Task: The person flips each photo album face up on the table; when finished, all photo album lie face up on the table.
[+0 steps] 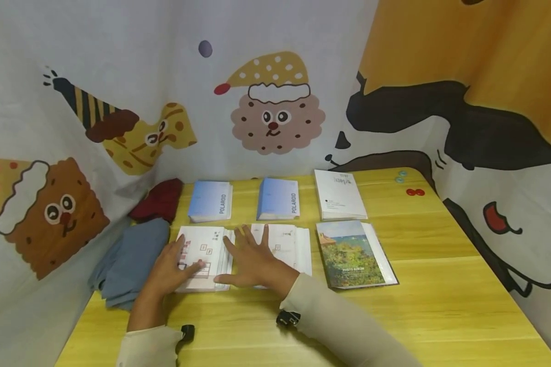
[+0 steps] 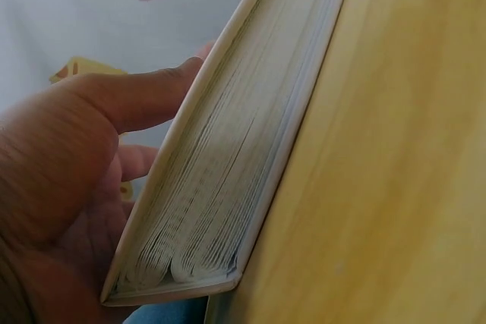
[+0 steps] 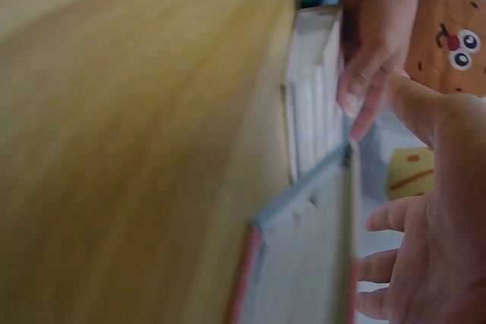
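My left hand [image 1: 170, 267] rests at the left side of a white album with small printed drawings [image 1: 202, 255], its thumb lying over the cover. In the left wrist view that album [image 2: 220, 142] shows its thick stack of page edges, with the left thumb [image 2: 152, 96] against the cover. My right hand [image 1: 250, 260] is spread palm down over the gap between this album and a second pale album [image 1: 298, 250], overlapping both in the head view. In the right wrist view its fingers [image 3: 387, 263] are spread beside the nearer album's cover [image 3: 304, 263], holding nothing.
Behind stand two blue POLAROID albums [image 1: 208, 201] [image 1: 277, 199] and a white book [image 1: 340, 193]. A painted-cover photo album [image 1: 353, 255] lies to the right. Folded blue-grey cloth [image 1: 133, 260] and dark red cloth [image 1: 158, 201] lie left. Small red [image 1: 415, 192] and teal pieces [image 1: 401, 176] sit back right.
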`<state>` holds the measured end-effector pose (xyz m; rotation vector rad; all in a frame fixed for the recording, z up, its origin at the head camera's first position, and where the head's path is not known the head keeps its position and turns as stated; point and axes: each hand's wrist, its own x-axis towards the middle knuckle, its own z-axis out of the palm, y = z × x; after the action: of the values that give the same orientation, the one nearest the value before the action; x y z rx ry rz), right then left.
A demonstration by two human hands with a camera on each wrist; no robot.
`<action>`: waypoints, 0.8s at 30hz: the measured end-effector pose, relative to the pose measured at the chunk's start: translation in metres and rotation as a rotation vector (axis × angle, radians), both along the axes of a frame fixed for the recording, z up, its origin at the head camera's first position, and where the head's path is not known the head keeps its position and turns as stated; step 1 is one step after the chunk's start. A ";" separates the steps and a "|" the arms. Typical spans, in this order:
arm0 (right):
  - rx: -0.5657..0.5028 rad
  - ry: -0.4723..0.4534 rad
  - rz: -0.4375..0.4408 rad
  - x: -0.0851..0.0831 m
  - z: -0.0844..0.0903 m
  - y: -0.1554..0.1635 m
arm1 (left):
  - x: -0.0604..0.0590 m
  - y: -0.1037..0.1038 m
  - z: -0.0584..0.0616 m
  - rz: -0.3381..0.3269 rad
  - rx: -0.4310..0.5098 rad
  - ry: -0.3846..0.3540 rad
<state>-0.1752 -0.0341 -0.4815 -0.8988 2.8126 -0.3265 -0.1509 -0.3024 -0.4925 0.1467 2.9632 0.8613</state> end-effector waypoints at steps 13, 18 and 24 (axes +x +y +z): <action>0.148 0.021 0.020 0.002 -0.009 -0.020 | -0.001 0.000 0.000 0.028 -0.016 -0.017; 0.159 0.009 -0.001 0.003 -0.011 -0.023 | -0.002 0.001 0.001 0.047 0.016 -0.021; 0.153 0.004 -0.010 0.005 -0.011 -0.025 | -0.003 -0.001 0.005 0.090 0.066 -0.057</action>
<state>-0.1707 -0.0589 -0.4923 -0.8532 2.8011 -0.1084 -0.1538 -0.3034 -0.4877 -0.0090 2.9094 0.9566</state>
